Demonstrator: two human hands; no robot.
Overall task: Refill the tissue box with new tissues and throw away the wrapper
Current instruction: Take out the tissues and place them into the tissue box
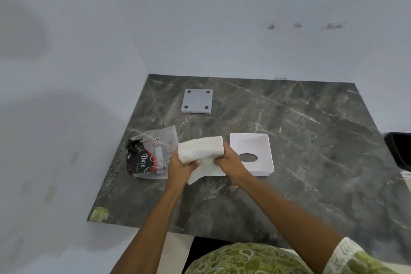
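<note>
A stack of white tissues (201, 148) is held above the dark marble table (300, 140), with one loose sheet hanging down toward me. My left hand (181, 168) grips the stack's left side and my right hand (231, 161) grips its right side. The white square tissue box (253, 143) lies upside down just right of my right hand, its open side up and its round hole visible in the bottom. The empty plastic wrapper (149, 154), clear with black and red print, lies flat to the left of my left hand.
A grey square base plate (197, 101) with dark feet at its corners lies at the back of the table. White walls border the table's left and far sides. A black object (399, 151) stands past the right edge.
</note>
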